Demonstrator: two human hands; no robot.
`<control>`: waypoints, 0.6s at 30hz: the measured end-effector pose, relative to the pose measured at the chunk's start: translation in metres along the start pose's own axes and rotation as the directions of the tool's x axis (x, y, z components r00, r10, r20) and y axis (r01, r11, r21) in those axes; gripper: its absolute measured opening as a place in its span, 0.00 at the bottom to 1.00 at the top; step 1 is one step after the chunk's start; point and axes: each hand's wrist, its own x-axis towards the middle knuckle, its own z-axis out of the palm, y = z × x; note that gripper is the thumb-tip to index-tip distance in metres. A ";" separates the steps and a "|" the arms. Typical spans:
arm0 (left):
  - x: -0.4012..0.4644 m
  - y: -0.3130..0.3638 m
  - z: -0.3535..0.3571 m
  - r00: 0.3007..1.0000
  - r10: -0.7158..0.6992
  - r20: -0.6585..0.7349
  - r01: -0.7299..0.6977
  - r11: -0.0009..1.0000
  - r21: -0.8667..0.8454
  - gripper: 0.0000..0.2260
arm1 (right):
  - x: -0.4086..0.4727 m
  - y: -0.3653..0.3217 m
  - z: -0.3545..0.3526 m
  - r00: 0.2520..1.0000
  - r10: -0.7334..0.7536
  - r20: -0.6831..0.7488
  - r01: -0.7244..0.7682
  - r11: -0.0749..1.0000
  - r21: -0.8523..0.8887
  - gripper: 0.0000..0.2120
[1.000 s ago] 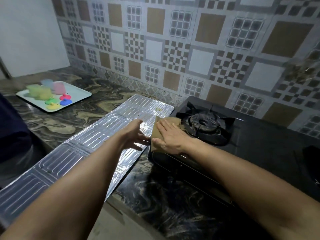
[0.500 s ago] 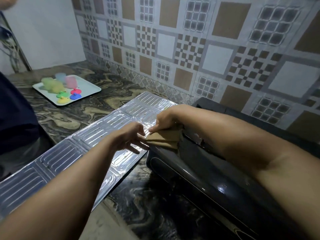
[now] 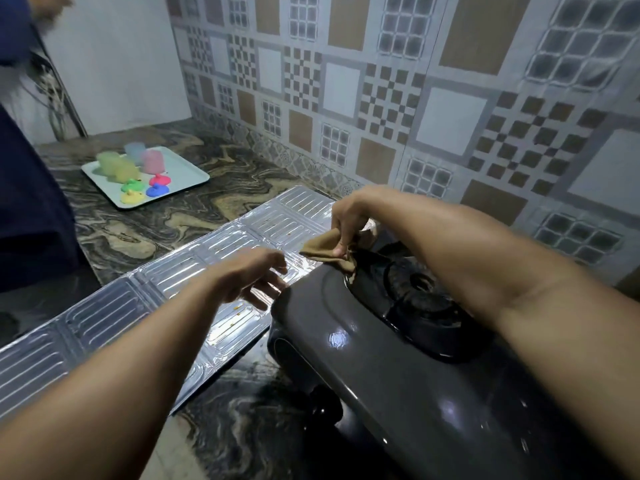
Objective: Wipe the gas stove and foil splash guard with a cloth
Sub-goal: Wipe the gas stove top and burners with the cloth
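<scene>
Your left hand point(image 3: 254, 277) hovers relaxed and empty over the foil splash guard point(image 3: 145, 299) lying flat on the desk point(image 3: 145, 233); your right hand point(image 3: 349, 220) pinches the cloth point(image 3: 329, 252) at the gas stove point(image 3: 398, 358) far-left corner, likely shifting to wipe the foil next.

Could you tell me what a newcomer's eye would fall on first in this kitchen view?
Probably the right hand pinching a brown cloth at the far left corner of the dark gas stove, just by its burner. Next, the shiny foil splash guard lying flat on the marbled counter, with the left hand over it.
</scene>
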 end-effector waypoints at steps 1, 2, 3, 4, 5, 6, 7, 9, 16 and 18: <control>0.003 0.003 0.005 1.000 0.009 -0.003 -0.009 1.000 0.004 0.13 | 0.002 0.009 -0.002 1.000 0.017 -0.015 -0.017 1.000 -0.016 0.21; 0.006 0.006 0.010 1.000 0.017 -0.008 -0.017 1.000 0.018 0.13 | 0.002 0.018 -0.004 0.998 0.039 -0.039 -0.040 0.999 -0.029 0.20; 0.009 0.010 0.015 1.000 0.026 -0.017 -0.026 0.999 0.037 0.13 | 0.003 0.028 -0.006 0.997 0.059 -0.053 -0.061 0.998 -0.035 0.20; 0.011 0.013 0.020 0.999 0.036 -0.028 -0.034 0.997 0.064 0.14 | 0.002 0.036 -0.007 0.996 0.066 -0.062 -0.069 0.997 -0.040 0.20; 0.014 0.016 0.024 0.998 0.047 -0.039 -0.044 0.995 0.094 0.14 | 0.003 0.042 -0.006 0.995 0.065 -0.072 -0.068 0.997 -0.044 0.20; 0.017 0.020 0.029 0.997 0.062 -0.052 -0.055 0.991 0.120 0.14 | 0.004 0.044 -0.004 0.996 0.046 -0.080 -0.050 0.998 -0.041 0.20; 0.021 0.023 0.032 0.994 0.082 -0.066 -0.072 0.988 0.139 0.15 | 0.004 0.044 0.000 0.996 0.018 -0.084 -0.021 0.999 -0.035 0.20; 0.027 0.031 0.041 0.984 0.134 -0.115 -0.115 0.981 0.155 0.15 | 0.006 0.044 0.003 0.995 -0.015 -0.094 0.014 1.000 -0.006 0.21; 0.050 0.057 0.072 0.922 0.303 -0.241 -0.170 0.876 0.452 0.23 | 0.012 0.096 0.001 0.977 0.111 -0.183 -0.097 0.992 0.082 0.17; 0.057 0.063 0.079 0.895 0.360 -0.264 -0.176 0.828 0.533 0.23 | 0.011 0.108 0.001 0.965 0.165 -0.203 -0.143 0.983 0.118 0.19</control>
